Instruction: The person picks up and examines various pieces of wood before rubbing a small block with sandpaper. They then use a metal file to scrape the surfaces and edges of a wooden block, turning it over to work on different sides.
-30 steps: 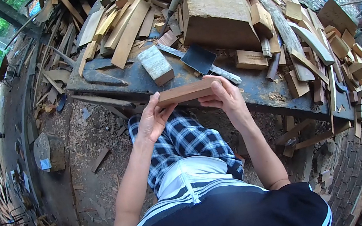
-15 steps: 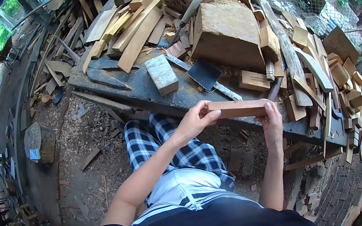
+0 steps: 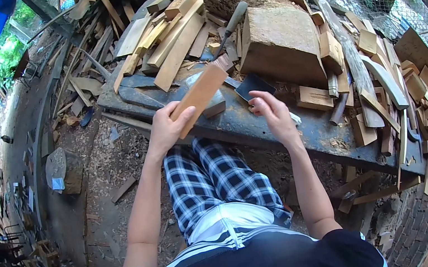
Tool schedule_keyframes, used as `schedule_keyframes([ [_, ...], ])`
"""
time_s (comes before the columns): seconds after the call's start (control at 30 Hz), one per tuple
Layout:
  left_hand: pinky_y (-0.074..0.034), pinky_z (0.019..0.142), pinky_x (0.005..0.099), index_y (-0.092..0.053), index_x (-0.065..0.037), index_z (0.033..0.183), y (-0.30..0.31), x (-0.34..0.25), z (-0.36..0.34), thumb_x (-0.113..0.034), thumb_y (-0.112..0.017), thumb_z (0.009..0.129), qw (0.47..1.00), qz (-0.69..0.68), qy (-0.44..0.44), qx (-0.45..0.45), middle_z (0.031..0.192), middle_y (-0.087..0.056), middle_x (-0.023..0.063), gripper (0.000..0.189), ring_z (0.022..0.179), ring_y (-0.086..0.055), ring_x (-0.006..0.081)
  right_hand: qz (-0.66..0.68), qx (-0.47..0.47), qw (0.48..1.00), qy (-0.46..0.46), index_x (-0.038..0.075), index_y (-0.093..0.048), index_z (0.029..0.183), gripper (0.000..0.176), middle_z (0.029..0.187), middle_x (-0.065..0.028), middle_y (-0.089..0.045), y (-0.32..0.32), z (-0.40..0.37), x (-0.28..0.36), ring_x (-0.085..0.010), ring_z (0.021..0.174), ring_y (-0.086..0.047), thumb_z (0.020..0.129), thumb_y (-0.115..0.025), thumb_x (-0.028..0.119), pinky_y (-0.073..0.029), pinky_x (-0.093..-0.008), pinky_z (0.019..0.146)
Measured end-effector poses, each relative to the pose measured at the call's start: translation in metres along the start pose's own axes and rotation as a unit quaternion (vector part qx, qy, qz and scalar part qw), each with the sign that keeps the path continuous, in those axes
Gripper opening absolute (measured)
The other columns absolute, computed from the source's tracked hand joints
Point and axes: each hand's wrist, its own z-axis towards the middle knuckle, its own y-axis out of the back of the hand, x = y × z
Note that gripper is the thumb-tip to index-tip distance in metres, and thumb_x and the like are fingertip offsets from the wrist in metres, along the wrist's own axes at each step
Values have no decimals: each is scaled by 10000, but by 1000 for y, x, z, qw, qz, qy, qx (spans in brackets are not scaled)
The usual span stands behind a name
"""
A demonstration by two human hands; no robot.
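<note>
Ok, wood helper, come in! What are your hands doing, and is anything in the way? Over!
Left hand gripping wooden board, tilted. Right hand looks empty, fingers loosely curled, near bench. Pale block beyond board, partly hidden.

1 head-worn camera looks forward and down, from just above, at the hands [image 3: 167, 128] and workbench [image 3: 313, 136].

Two bare hands [image 3: 165, 132], one held board [image 3: 201, 97], one whitish block [image 3: 215, 105], seemingly one dark plate [image 3: 253, 85]

We log a dark, scuffed desk [image 3: 314, 138] bearing a large wooden block [image 3: 281, 46], a pale-faced smaller block [image 3: 215, 105], heaped offcuts [image 3: 178, 40] and shavings [image 3: 338, 142].
</note>
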Motion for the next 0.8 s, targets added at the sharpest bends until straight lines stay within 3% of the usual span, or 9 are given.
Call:
schedule_keyframes([
  [0.03,-515,666,251,-666,32,1099,4,5,0,-318,-704,917,1000,2,0,-1,860,-676,56,396,740,-635,105,-84,-35,995,44,37,-637,1216,305,1058,-137,-683,-10,0,2,-243,942,-660,992,-565,229,-513,-339,879],
  [0.07,-517,682,250,-664,29,1113,6,10,-2,-313,-707,918,999,-46,-3,-15,886,-678,58,396,756,-638,106,-139,-28,988,59,23,-610,1246,352,1116,-167,-660,-17,-1,6,-314,1011,-646,962,-604,231,-501,-370,918],
  [0.23,-514,786,251,-652,19,1178,7,35,-19,-251,-752,888,979,-202,17,-17,1013,-685,46,408,881,-641,101,-257,-15,953,161,-15,-367,1447,752,1425,-281,-400,-81,6,-5,-431,1301,-410,867,-723,303,-361,-448,1104],
  [0.43,-470,882,248,-670,10,1173,16,43,-38,-235,-790,855,965,-259,29,-14,1044,-690,31,420,960,-610,90,-332,-85,924,169,54,-399,1449,760,1369,-208,-466,-114,30,-19,-386,1213,-488,797,-751,221,-425,-466,970],
  [0.8,-486,871,259,-680,3,1154,23,48,-42,-203,-815,826,952,-301,45,-3,1039,-698,28,410,954,-622,98,-330,-96,928,143,103,-420,1453,769,1351,-201,-483,-108,13,-13,-396,1182,-514,761,-731,226,-440,-467,998],
])
